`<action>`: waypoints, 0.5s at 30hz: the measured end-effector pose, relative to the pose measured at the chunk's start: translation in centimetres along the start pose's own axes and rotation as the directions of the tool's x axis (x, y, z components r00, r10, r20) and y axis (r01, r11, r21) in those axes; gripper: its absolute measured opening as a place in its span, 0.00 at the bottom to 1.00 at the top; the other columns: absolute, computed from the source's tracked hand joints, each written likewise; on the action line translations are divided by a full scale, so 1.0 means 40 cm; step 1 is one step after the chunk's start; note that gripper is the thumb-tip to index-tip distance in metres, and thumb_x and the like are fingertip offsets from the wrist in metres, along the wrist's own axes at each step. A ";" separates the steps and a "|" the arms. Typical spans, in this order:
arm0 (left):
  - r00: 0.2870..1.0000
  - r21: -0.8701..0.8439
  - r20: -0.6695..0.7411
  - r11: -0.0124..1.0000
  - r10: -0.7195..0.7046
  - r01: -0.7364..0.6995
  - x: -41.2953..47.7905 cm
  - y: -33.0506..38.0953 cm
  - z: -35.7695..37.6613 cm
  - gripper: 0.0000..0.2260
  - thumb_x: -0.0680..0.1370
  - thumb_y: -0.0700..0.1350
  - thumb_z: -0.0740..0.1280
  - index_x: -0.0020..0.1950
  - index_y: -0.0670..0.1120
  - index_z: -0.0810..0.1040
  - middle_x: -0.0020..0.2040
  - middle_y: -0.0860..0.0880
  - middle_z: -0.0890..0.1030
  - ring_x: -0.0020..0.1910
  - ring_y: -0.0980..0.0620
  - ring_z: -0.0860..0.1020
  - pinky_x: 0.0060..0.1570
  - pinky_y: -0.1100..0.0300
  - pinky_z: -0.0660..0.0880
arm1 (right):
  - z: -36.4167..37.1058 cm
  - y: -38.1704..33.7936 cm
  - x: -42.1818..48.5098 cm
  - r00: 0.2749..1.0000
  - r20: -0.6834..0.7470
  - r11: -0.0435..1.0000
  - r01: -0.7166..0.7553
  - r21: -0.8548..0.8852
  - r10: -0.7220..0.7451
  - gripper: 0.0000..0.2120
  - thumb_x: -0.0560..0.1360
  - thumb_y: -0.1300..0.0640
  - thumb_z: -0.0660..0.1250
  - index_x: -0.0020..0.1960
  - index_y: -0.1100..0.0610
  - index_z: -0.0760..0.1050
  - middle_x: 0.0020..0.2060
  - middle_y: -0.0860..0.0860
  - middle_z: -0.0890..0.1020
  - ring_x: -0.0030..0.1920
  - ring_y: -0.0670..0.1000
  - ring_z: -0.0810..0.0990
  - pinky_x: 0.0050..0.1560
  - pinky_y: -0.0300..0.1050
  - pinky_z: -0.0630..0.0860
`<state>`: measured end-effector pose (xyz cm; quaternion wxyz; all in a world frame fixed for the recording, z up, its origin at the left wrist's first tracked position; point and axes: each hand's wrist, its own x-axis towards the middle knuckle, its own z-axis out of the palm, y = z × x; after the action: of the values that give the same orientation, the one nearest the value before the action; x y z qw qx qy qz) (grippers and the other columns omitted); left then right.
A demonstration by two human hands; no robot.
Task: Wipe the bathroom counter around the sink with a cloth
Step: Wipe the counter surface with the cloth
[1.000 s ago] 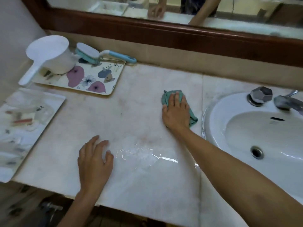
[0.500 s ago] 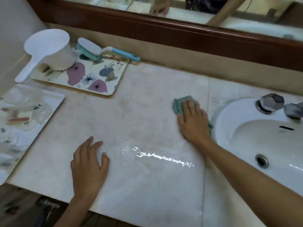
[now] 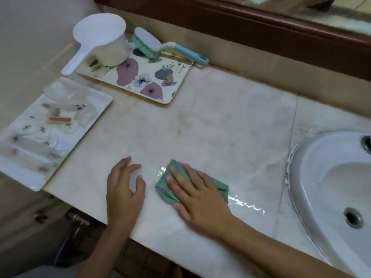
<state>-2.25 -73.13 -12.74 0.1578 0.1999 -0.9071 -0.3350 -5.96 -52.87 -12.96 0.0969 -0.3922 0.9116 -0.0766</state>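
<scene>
Two trays are sitting at far left: one white tray (image 3: 96,106) holding blurred small items, and one floral tray (image 3: 174,91) carrying one white scoop (image 3: 104,43), with one blue-handled brush (image 3: 149,45) lying across its back edge. Left hand (image 3: 123,195) is resting flat on the counter (image 3: 230,127), fingers spread, holding nothing. Just beside it, one cloth (image 3: 163,189), green and crumpled, is lying near the front edge. Right hand (image 3: 200,195) is pressing it down with straight fingers. Wet streaks are glinting alongside. One sink (image 3: 313,163) is sitting at right.
</scene>
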 end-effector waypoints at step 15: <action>0.968 0.207 0.107 0.957 -0.229 0.204 -0.112 -0.156 -0.148 0.19 0.82 0.52 0.59 0.73 0.58 0.68 0.78 0.60 0.54 0.78 0.56 0.48 0.69 0.52 0.57 | -0.021 -0.062 0.335 0.962 -0.040 0.962 -0.269 0.051 0.271 0.29 0.82 0.44 0.43 0.79 0.53 0.44 0.79 0.51 0.44 0.78 0.57 0.40 0.75 0.58 0.48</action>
<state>5.72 -78.61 -13.30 0.0408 0.2903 -0.9164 -0.2726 -13.43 -64.28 -13.16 0.0940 -0.2600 0.9566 -0.0922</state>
